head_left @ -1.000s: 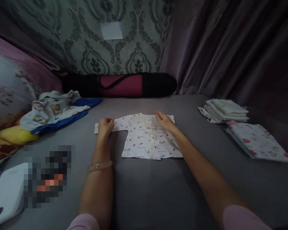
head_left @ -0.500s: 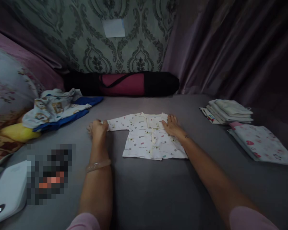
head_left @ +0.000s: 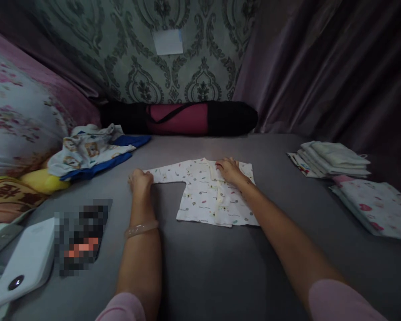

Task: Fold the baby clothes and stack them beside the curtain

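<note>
A small white baby shirt point(head_left: 207, 196) with tiny coloured prints lies flat on the grey bed surface point(head_left: 203, 272), front up, its left sleeve stretched out. My left hand point(head_left: 141, 180) is closed on the cuff end of that sleeve. My right hand point(head_left: 229, 170) rests on the shirt's upper chest near the collar, fingers bent and pressing the cloth down. The shirt's right sleeve looks folded in under my right hand.
A heap of unfolded clothes point(head_left: 93, 149) lies at the left by a floral pillow point(head_left: 16, 116). Folded stacks point(head_left: 334, 158) and a folded printed cloth point(head_left: 377, 207) sit at the right. A black and pink roll bag point(head_left: 180, 118) lines the wall. A white device point(head_left: 25, 263) lies near left.
My right hand slid from the shirt's right shoulder inward to the collar. My left hand stays on the sleeve end. The view shifted slightly to the left.
</note>
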`<state>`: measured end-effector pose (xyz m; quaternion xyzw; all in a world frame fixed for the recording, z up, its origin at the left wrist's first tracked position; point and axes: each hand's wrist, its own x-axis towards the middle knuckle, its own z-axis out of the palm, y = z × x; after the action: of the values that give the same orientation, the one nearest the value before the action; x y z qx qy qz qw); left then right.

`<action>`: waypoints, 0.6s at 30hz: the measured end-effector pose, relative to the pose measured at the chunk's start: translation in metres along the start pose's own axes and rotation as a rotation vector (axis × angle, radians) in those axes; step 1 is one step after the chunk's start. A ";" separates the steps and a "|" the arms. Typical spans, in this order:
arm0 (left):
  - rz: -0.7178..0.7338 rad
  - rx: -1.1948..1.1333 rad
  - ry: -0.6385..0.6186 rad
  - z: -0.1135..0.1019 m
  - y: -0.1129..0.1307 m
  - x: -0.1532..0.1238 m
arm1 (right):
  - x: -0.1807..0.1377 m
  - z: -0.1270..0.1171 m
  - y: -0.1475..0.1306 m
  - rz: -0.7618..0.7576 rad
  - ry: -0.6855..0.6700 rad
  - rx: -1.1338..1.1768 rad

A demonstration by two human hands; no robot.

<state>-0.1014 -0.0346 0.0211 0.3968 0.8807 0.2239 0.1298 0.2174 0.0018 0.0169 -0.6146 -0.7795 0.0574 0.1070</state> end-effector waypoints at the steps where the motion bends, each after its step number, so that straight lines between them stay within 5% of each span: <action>1: -0.006 -0.002 -0.022 0.000 0.000 0.000 | 0.002 0.001 0.001 0.004 0.000 0.008; 13: -0.072 -0.022 -0.088 -0.001 0.003 0.005 | 0.010 0.012 0.006 0.149 0.138 0.162; 18: -0.020 -0.141 -0.069 0.005 -0.007 0.013 | -0.013 0.012 -0.012 0.013 0.175 0.011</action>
<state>-0.1126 -0.0273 0.0130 0.3852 0.8617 0.2702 0.1900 0.2060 -0.0128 0.0071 -0.6216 -0.7629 0.0082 0.1777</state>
